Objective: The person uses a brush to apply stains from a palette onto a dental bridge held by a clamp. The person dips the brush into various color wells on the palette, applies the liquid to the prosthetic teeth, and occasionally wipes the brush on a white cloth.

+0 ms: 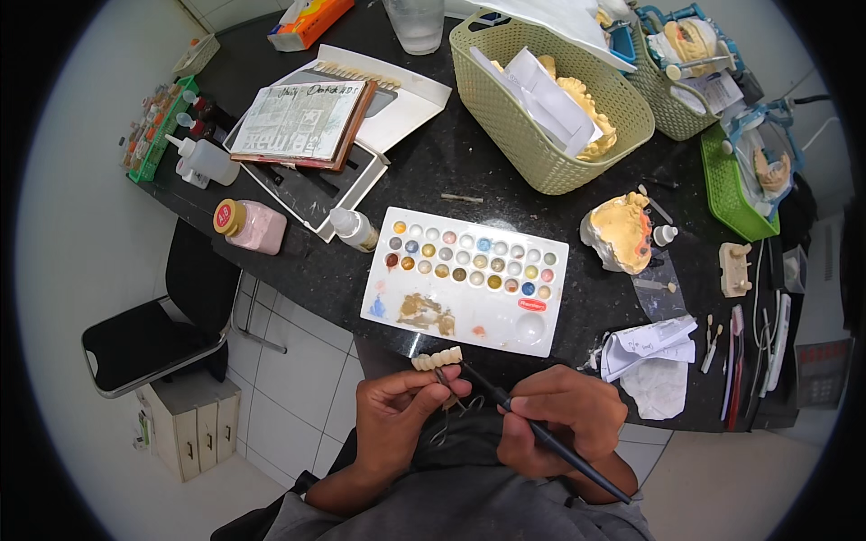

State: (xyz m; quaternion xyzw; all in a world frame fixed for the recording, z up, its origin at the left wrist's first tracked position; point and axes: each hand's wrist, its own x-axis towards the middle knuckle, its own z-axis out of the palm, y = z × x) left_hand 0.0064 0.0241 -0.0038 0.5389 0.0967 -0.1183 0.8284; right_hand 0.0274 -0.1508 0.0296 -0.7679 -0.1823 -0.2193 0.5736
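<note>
Cream-coloured row of false teeth [437,358] is sitting low in the frame's centre, clamped in metal forceps [445,397] that the left hand [397,410] is gripping. Beside it, the right hand [559,419] is pinching a thin black brush [541,431], tip touching the teeth. Just above, a white rectangular paint palette [465,279] is lying on the black bench [451,162].

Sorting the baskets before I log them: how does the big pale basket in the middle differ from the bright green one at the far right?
The pale basket is larger, yellowish-green and deep; the bright green basket is smaller, vivid green and shallower. The pale basket holds folded papers and yellow plaster casts; the bright green basket holds a blue-framed device. Both have woven-look sides and stand on the dark countertop.
</note>
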